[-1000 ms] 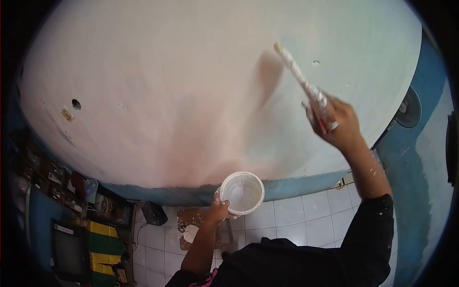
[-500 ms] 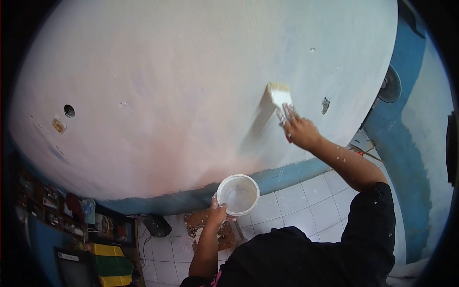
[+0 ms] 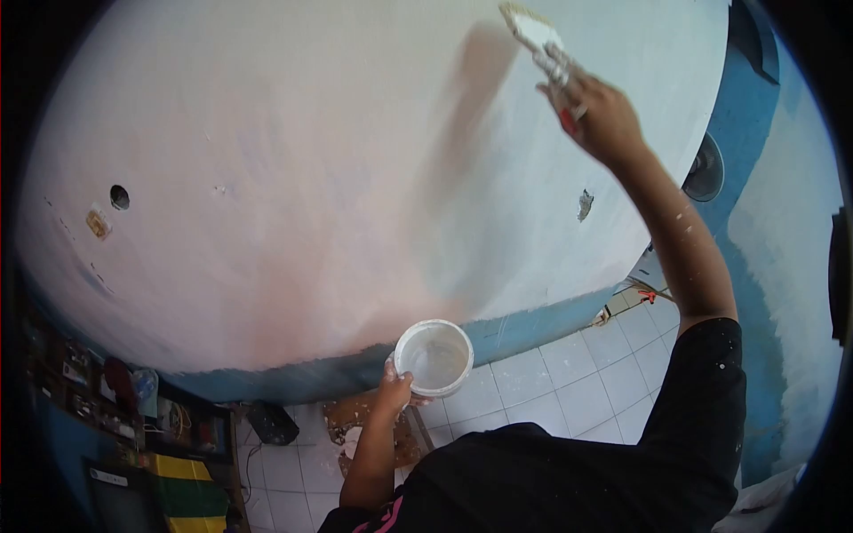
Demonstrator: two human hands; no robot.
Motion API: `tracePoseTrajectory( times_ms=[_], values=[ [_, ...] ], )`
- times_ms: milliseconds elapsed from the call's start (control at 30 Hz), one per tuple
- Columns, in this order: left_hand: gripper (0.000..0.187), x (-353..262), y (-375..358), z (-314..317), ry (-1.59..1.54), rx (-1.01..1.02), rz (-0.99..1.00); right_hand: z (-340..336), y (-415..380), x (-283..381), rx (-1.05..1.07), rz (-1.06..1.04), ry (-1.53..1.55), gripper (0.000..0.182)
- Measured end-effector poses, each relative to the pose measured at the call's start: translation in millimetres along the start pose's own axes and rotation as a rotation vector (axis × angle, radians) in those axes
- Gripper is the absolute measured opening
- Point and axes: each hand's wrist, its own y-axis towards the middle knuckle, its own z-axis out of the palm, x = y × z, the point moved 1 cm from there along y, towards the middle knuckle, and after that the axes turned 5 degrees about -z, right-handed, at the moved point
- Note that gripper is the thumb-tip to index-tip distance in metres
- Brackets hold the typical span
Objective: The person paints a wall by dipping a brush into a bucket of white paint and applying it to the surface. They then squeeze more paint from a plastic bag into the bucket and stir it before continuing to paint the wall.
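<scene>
Brush [image 3: 530, 27] gripped in right hand [image 3: 597, 111] high on wall [image 3: 293, 178], pail [image 3: 433, 357] clutched by left hand [image 3: 394, 388]; drips onto sleeve or pail tipping may be risked at full reach.

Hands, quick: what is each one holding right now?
Left hand: closed on the rim of the white paint tub, held low in front of the body.
Right hand: closed on the paintbrush, raised high against the wall.
</scene>
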Motion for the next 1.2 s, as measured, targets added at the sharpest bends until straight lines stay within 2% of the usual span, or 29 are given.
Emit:
tracePoseTrajectory(
  times_ms=[33, 67, 100, 133, 233, 300, 333, 433, 500, 533, 567, 633, 700, 767, 800, 867, 967, 1067, 1100, 1133, 1167, 1200],
  values=[
    [0.053, 1.1, -0.5, 1.2, 0.005, 0.005, -0.010, 16.5, -22.2, 12.9, 0.148, 0.008, -0.048, 0.024],
    [0.053, 3.1, -1.4, 0.3, 0.010, 0.009, -0.019, 31.2, -43.6, 32.4, 0.486, 0.125, 0.050, 0.026],
    [0.053, 5.6, -2.7, -1.7, 0.005, 0.009, -0.028, 57.0, -81.7, 51.5, 0.451, -0.118, 0.019, 0.029],
    [0.053, 7.1, -2.9, -3.5, 0.002, 0.010, -0.035, 75.0, -114.3, 80.3, 0.476, -0.107, 0.005, 0.031],
    [0.052, 6.7, -3.3, 6.8, -0.018, -0.032, -0.061, 87.8, -182.2, 132.7, 0.587, -0.038, 0.311, 0.033],
    [0.052, 9.2, -1.9, 11.7, -0.024, -0.063, -0.081, 82.4, -188.5, 143.9, 0.865, -0.056, 0.459, 0.032],
    [0.052, 12.3, -1.0, 10.6, -0.022, -0.072, -0.090, 82.4, -189.4, 144.5, 0.797, -0.016, 0.524, 0.030],
    [0.053, 14.5, -6.8, 12.0, -0.012, -0.106, -0.105, 60.4, -134.8, 110.5, 1.144, -0.019, 0.588, 0.028],
    [0.054, 15.0, -11.4, 11.4, -0.009, -0.135, -0.111, 53.5, -116.1, 78.3, 0.721, 0.028, 0.519, 0.026],
    [0.054, 17.6, -13.5, 11.1, -0.010, -0.153, -0.119, 29.8, -87.5, 63.4, 0.628, 0.173, 0.545, 0.025],
    [0.055, 21.0, -15.9, 10.1, -0.013, -0.173, -0.129, 26.6, -79.6, 52.6, 0.598, 0.205, 0.487, 0.023],
    [0.056, 32.8, -17.1, 5.6, -0.056, -0.194, -0.144, 28.7, -74.2, 57.2, 0.132, 0.186, 0.292, 0.021],
    [0.056, 40.8, -15.4, 10.7, -0.092, -0.208, -0.153, 48.3, -104.2, 68.0, 0.106, 0.206, 0.279, 0.023],
    [0.056, 45.6, -21.7, 6.3, -0.124, -0.210, -0.153, 78.4, -156.0, 108.4, 0.321, 0.202, 0.347, 0.024],
    [0.056, 47.8, -25.5, 2.9, -0.129, -0.220, -0.165, 88.4, -183.9, 131.4, 0.358, 0.128, 0.427, 0.026],
    [0.056, 49.4, -32.6, -5.7, -0.133, -0.234, -0.186, 89.4, -205.7, 175.9, 0.571, 0.175, 0.545, 0.024],
    [0.056, 46.8, -37.0, -12.9, -0.115, -0.266, -0.177, 101.0, -218.5, 197.4, 1.193, -0.039, 0.822, 0.022],
    [0.056, 41.7, -40.5, -30.8, -0.085, -0.242, -0.151, 109.0, -190.2, 204.0, 1.055, -0.195, 0.833, 0.017],
    [0.057, 38.8, -42.1, -38.4, -0.083, -0.231, -0.144, 107.9, -172.0, 201.4, 0.803, -0.138, 0.796, 0.013],
    [0.057, 35.7, -34.6, -36.3, -0.080, -0.224, -0.133, 111.5, -147.1, 181.9, 0.874, -0.120, 0.772, 0.015],
    [0.057, 33.8, -36.6, -46.0, -0.079, -0.207, -0.126, 115.8, -123.4, 171.4, 0.693, -0.069, 0.772, 0.016],
    [0.058, 35.5, -36.7, -58.7, -0.075, -0.193, -0.121, 104.6, -88.8, 158.6, 0.687, 0.034, 0.740, 0.014]
  ],
)
